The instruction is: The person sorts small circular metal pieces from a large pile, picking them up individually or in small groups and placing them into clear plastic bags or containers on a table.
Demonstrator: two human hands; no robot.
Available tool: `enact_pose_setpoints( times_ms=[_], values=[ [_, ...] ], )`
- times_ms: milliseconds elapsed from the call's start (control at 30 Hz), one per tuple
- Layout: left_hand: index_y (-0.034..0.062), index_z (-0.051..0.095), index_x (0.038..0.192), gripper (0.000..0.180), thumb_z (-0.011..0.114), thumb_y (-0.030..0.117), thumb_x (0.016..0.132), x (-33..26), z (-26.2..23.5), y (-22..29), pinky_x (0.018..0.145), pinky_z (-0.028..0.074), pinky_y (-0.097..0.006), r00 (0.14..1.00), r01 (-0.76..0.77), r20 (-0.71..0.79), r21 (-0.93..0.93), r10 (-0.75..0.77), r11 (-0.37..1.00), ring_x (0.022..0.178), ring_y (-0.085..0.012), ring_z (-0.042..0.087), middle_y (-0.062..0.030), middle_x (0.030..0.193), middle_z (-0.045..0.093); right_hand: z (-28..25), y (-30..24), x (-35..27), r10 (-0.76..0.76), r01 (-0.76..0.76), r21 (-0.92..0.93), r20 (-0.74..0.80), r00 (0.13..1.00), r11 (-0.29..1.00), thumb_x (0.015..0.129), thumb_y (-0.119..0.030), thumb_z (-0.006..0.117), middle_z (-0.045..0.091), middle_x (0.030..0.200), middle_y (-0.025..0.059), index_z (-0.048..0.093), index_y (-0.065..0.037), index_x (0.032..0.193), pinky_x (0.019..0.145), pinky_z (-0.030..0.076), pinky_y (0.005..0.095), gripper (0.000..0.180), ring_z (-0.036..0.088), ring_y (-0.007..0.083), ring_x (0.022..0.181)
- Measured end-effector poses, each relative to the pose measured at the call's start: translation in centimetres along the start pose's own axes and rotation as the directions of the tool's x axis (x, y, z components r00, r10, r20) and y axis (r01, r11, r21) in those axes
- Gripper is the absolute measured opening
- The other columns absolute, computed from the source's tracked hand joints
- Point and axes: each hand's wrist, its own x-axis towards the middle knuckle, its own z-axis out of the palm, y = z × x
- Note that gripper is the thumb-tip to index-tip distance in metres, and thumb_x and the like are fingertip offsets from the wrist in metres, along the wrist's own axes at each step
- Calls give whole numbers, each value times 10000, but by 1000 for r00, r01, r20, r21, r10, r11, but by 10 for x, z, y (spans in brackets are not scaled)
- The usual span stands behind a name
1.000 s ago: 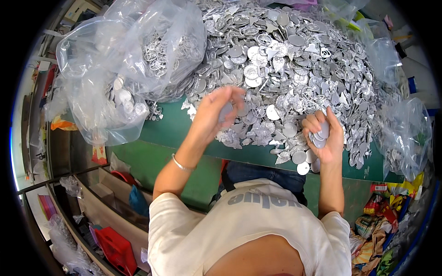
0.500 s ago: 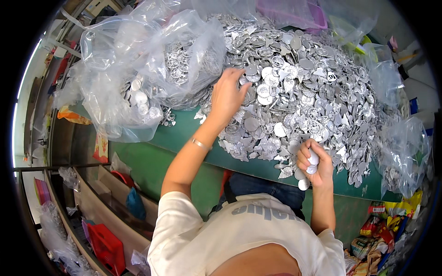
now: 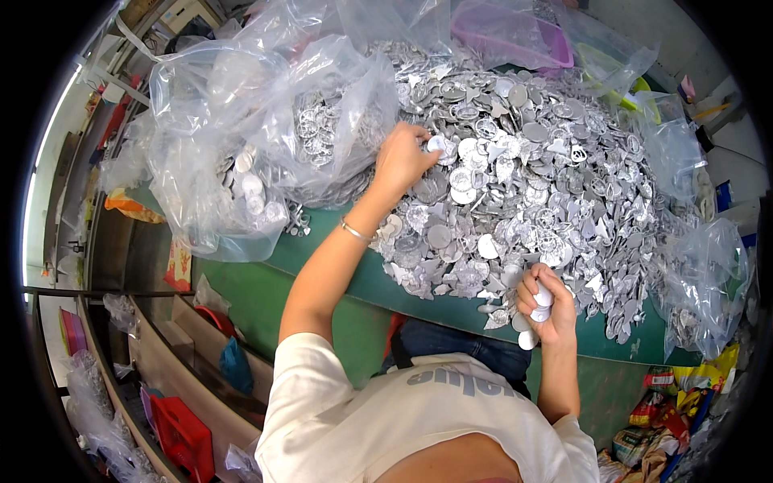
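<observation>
A big heap of flat silver metal pieces (image 3: 531, 161), round discs and cut-out shapes, covers the green tabletop (image 3: 322, 241). At the heap's left part, my left hand (image 3: 403, 157) pinches a pale round metal disc (image 3: 436, 144) between thumb and fingers. Near the front edge, my right hand (image 3: 554, 310) is closed around several plain round discs (image 3: 541, 302), fanned out at its fingers. One more disc (image 3: 527, 340) shows at the lower side of that hand; whether it is gripped too is unclear.
Clear plastic bags of metal pieces (image 3: 322, 129) stand left of the heap, another bag (image 3: 708, 274) at the right end. Behind lie a purple basket (image 3: 555, 44) and a yellow-green one (image 3: 640, 87). Wooden shelving (image 3: 185, 362) is at my left, colourful packets (image 3: 652, 410) at lower right.
My left hand's fingers, spread over the heap before, have closed on a round disc. The right hand still holds its discs. The whole view has shifted slightly.
</observation>
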Motion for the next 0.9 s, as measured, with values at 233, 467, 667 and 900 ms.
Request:
enact_pose_setpoints(
  times_ms=[233, 467, 667, 900],
  values=[
    [27, 626, 760, 100, 690, 68, 696, -40, -9, 12, 681, 455, -367, 994, -77, -86, -114, 67, 990, 778, -298, 597, -119, 806, 598, -2, 2, 0, -31, 31, 9, -8, 999, 999, 883, -126, 469, 428, 682, 62, 498, -32, 886, 456, 305, 267, 98, 389, 146, 533],
    [43, 637, 865, 159, 679, 91, 719, -35, -12, 0, 700, 458, -406, 988, -146, 24, -98, 149, 984, 822, -333, 585, -115, 920, 582, -5, 3, 0, -43, 43, -2, -38, 998, 999, 882, -120, 471, 429, 685, 65, 494, -28, 885, 452, 302, 267, 95, 388, 149, 532],
    [59, 654, 905, 232, 712, 161, 705, -11, -4, 4, 750, 464, -423, 997, -51, 70, 90, 45, 995, 885, -347, 575, -146, 1009, 545, -2, 4, -1, -56, 56, 10, -45, 997, 998, 880, -117, 473, 432, 689, 68, 490, -30, 889, 452, 302, 267, 89, 387, 148, 534],
    [81, 662, 910, 261, 738, 165, 675, -8, 6, -17, 759, 460, -420, 995, -77, 69, -11, 78, 997, 887, -331, 575, -126, 996, 532, -4, 6, 3, -44, 44, -1, -40, 998, 999, 879, -120, 478, 435, 694, 63, 489, -37, 899, 461, 311, 272, 86, 390, 148, 539]
  ],
)
